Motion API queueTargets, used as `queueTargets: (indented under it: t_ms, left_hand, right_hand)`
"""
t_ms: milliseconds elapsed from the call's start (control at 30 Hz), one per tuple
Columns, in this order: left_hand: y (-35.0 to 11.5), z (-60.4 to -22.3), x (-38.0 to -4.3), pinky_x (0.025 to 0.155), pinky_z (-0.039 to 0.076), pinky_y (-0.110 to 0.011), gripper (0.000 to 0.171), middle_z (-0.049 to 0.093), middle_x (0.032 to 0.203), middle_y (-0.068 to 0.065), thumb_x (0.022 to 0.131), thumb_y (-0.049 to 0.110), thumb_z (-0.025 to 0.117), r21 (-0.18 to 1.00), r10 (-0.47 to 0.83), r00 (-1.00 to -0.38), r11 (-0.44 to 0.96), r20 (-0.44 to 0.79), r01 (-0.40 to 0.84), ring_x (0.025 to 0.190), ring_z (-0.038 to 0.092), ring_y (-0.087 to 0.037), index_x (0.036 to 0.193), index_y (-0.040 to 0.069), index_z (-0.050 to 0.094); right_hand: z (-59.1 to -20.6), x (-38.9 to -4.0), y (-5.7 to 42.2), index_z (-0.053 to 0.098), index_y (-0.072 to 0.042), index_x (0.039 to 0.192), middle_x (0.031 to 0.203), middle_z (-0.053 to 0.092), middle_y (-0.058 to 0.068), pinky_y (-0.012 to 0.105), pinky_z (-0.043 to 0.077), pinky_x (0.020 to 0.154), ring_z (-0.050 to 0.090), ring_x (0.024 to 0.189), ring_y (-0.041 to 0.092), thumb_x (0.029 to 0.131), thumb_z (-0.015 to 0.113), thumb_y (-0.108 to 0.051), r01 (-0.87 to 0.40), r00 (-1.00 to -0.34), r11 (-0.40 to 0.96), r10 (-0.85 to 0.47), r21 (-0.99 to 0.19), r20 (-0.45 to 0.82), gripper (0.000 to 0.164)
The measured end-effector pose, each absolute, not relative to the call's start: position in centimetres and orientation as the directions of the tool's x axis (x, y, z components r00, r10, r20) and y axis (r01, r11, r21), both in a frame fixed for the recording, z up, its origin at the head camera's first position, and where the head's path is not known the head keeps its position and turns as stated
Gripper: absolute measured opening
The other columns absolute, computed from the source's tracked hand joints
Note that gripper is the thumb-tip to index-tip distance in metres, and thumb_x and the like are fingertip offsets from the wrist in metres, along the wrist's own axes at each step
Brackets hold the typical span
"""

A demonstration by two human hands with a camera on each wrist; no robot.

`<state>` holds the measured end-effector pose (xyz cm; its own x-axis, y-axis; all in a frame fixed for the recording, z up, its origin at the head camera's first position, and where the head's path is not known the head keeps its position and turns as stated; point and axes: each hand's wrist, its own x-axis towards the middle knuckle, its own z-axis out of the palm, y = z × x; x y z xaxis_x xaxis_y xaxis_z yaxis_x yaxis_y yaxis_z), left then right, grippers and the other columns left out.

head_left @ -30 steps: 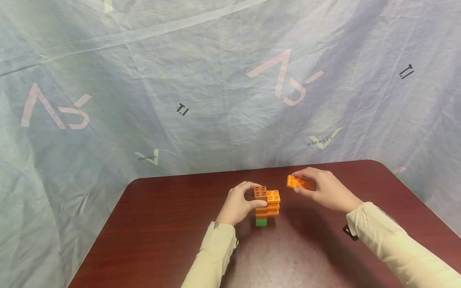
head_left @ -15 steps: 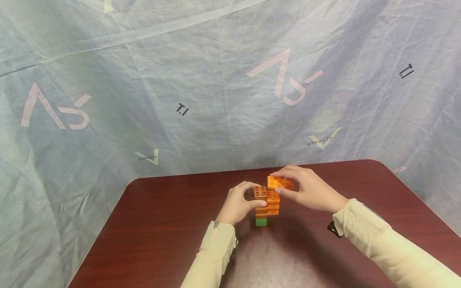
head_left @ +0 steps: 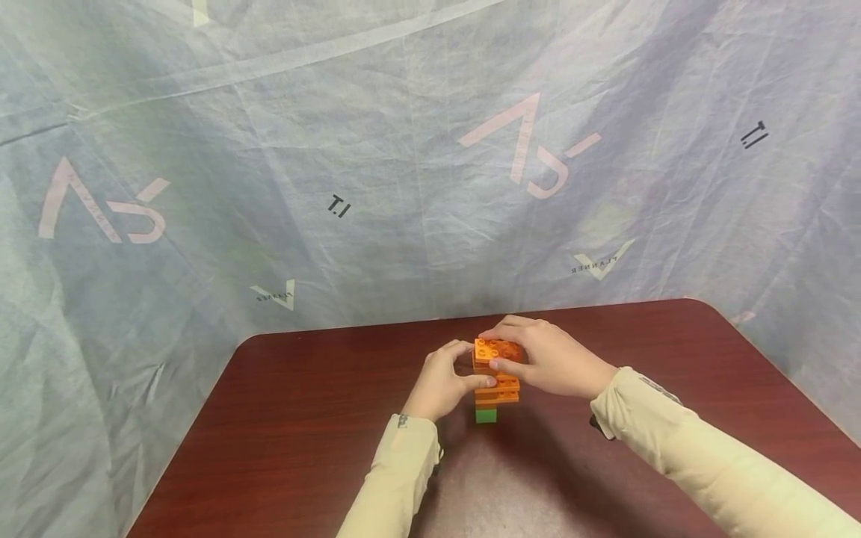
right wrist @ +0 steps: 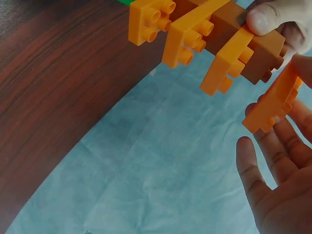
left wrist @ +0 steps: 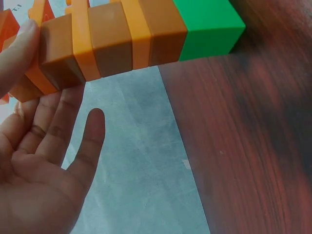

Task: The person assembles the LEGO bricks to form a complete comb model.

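A tower of toy building bricks stands on the table, with a green brick [head_left: 486,415] at its foot. Above that, brown bricks [left wrist: 114,53] alternate with orange flat bricks [right wrist: 187,36] that stick out to the right, studs showing. My left hand [head_left: 440,381] grips the tower near its top, thumb on the near side and fingers behind. My right hand [head_left: 561,360] pinches another studded orange flat brick [right wrist: 273,102] between thumb and fingers. This brick overlaps the tower's top in the head view; the right wrist view shows a small gap between it and the top brown brick's studs.
The dark red wooden table [head_left: 303,433] has rounded far corners. A grey-blue cloth sheet [head_left: 403,149] with printed letters hangs right behind its far edge and along both sides.
My right hand has moved left with its orange flat brick, from beside the tower to over its top. My left hand has kept its hold on the tower.
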<state>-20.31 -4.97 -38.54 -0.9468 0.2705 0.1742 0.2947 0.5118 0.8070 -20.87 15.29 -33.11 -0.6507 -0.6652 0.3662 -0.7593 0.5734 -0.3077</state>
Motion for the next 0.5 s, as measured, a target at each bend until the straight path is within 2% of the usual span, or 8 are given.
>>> queueTargets:
  t_ms: [133, 333, 500]
  left_hand:
    - [-5.0, -38.5, -20.3, 0.098, 0.051, -0.049, 0.044, 0.067, 0.116, -0.005, 0.085, 0.018, 0.085, 0.818, 0.269, -0.948, 0.499, 0.168, 0.286, 0.108, 0.063, -0.025, 0.124, 0.006, 0.07]
    - [-5.0, -38.6, -20.3, 0.091, 0.054, -0.042, 0.042, 0.067, 0.109, 0.0, 0.085, 0.02, 0.085, 0.818, 0.271, -0.947, 0.496, 0.174, 0.292, 0.102, 0.064, -0.02, 0.122, 0.007, 0.071]
    - [-5.1, -38.7, -20.3, 0.095, 0.052, -0.045, 0.043, 0.068, 0.112, 0.0, 0.085, 0.02, 0.085, 0.815, 0.274, -0.946, 0.5, 0.173, 0.294, 0.107, 0.063, -0.022, 0.123, 0.007, 0.071]
  right_hand:
    - [-33.1, -21.0, 15.0, 0.071, -0.007, 0.123, 0.108, 0.068, -0.002, 0.037, 0.054, 0.08, 0.064, 0.092, 0.013, 0.095, 0.074, -0.019, -0.765, -0.644, 0.573, -0.68, -0.295, 0.35, 0.031]
    - [-32.8, -21.2, 14.8, 0.073, -0.005, 0.12, 0.105, 0.068, 0.0, 0.037, 0.055, 0.078, 0.066, 0.09, 0.015, 0.091, 0.078, -0.018, -0.78, -0.625, 0.58, -0.706, -0.236, 0.332, 0.032]
    - [-32.1, -21.4, 14.6, 0.076, -0.006, 0.117, 0.102, 0.069, -0.003, 0.036, 0.054, 0.075, 0.065, 0.084, 0.014, 0.087, 0.082, -0.018, -0.774, -0.633, 0.596, -0.716, -0.214, 0.293, 0.032]
